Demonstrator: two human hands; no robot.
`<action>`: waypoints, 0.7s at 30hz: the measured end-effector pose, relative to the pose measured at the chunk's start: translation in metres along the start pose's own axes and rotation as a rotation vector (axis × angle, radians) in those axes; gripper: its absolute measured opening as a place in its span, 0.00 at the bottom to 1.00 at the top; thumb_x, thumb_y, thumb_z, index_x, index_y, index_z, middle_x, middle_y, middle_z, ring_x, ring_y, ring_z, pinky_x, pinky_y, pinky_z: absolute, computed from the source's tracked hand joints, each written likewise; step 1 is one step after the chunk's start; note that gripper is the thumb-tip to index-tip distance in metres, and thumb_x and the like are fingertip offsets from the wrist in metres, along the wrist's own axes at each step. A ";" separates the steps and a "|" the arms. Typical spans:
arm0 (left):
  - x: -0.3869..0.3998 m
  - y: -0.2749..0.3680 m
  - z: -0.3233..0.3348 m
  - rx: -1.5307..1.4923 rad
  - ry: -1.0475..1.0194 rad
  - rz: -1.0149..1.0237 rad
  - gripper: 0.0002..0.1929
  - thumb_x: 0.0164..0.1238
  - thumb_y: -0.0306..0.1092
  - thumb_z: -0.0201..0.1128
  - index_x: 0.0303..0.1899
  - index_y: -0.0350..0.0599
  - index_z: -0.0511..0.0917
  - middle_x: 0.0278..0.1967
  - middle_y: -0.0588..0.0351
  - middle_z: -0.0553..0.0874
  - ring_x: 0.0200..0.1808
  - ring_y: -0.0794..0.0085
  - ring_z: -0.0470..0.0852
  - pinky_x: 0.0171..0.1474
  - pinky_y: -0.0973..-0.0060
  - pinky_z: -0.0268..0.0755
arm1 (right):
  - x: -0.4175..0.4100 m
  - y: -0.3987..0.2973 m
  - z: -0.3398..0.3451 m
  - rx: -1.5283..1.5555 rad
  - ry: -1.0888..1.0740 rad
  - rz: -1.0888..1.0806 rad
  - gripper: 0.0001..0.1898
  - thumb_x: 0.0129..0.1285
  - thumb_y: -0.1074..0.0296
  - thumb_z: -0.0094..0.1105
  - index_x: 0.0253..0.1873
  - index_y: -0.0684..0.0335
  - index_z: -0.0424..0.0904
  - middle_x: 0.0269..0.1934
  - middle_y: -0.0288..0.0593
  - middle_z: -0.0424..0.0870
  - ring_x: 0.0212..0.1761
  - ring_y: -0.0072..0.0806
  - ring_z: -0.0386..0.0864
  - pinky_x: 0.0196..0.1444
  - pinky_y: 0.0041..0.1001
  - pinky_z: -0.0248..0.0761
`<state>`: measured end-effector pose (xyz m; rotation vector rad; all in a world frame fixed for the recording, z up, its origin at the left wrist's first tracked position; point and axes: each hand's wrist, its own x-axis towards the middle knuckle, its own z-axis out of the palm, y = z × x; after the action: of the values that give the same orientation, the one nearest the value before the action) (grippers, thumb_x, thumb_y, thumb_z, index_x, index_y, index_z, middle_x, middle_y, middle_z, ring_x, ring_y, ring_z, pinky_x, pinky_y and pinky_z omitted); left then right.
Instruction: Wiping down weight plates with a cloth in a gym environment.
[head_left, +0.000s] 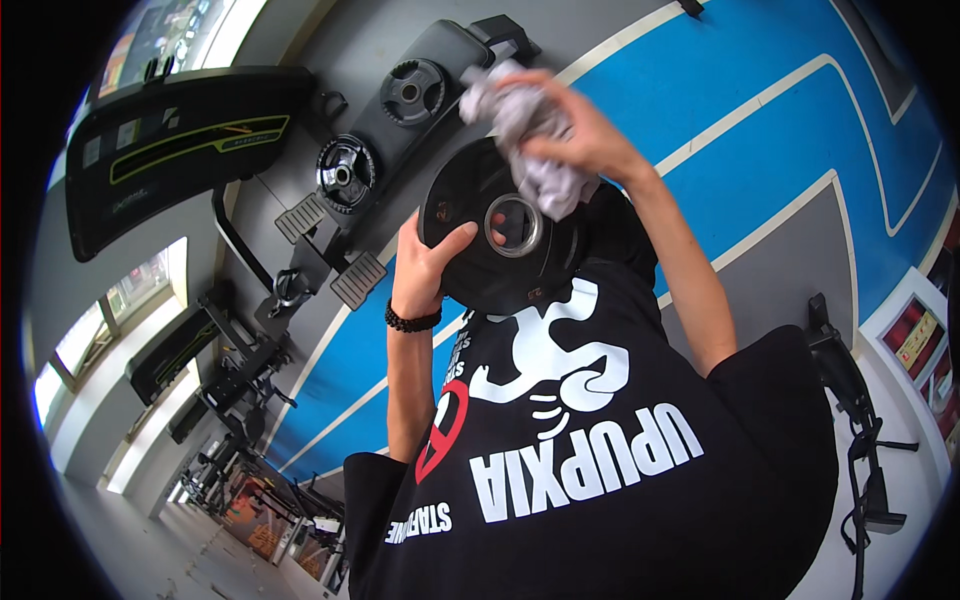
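My left hand (421, 262) grips a round black weight plate (480, 281) by its left edge. The thumb lies on the near face, and fingertips show through the metal-ringed centre hole. The plate is tilted up in front of my black T-shirt (600, 487). In my right hand (589, 131) is a crumpled pale grey cloth (525, 112), slightly blurred, over the plate's upper right part. Whether the cloth touches the plate there, I cannot tell. The cloth and hand hide that part of the rim.
Two more weight plates, one dark (412, 91) and one shinier (345, 174), lie on a long black exercise machine (439, 56) with ridged footplates (358, 279). A large black machine panel (180, 157) stands at left. Blue flooring (720, 97) with white lines spreads right. Black straps (862, 442) are at lower right.
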<state>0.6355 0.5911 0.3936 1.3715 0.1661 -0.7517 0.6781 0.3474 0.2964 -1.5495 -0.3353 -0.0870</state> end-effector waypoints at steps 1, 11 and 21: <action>0.001 0.000 -0.001 0.005 0.001 -0.021 0.20 0.67 0.26 0.63 0.58 0.27 0.74 0.46 0.41 0.88 0.41 0.62 0.90 0.47 0.66 0.86 | 0.002 -0.010 0.008 -0.050 -0.100 0.198 0.33 0.54 0.64 0.70 0.68 0.49 0.73 0.53 0.44 0.86 0.52 0.36 0.86 0.59 0.32 0.77; 0.009 -0.005 -0.007 -0.068 -0.008 -0.082 0.22 0.66 0.26 0.63 0.60 0.27 0.73 0.46 0.39 0.88 0.43 0.61 0.90 0.48 0.66 0.86 | 0.015 -0.020 0.008 -0.135 -0.200 0.418 0.27 0.50 0.76 0.66 0.58 0.51 0.81 0.45 0.41 0.88 0.45 0.32 0.86 0.51 0.28 0.78; 0.006 -0.010 -0.014 -0.134 0.025 -0.095 0.21 0.66 0.26 0.65 0.58 0.28 0.73 0.46 0.41 0.88 0.43 0.61 0.90 0.48 0.66 0.86 | 0.021 -0.012 0.028 0.429 0.220 0.165 0.33 0.52 0.72 0.67 0.66 0.51 0.74 0.48 0.41 0.87 0.51 0.32 0.86 0.57 0.32 0.79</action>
<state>0.6386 0.6015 0.3794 1.2530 0.2984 -0.7885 0.6899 0.3783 0.3132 -1.1241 -0.0443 -0.0512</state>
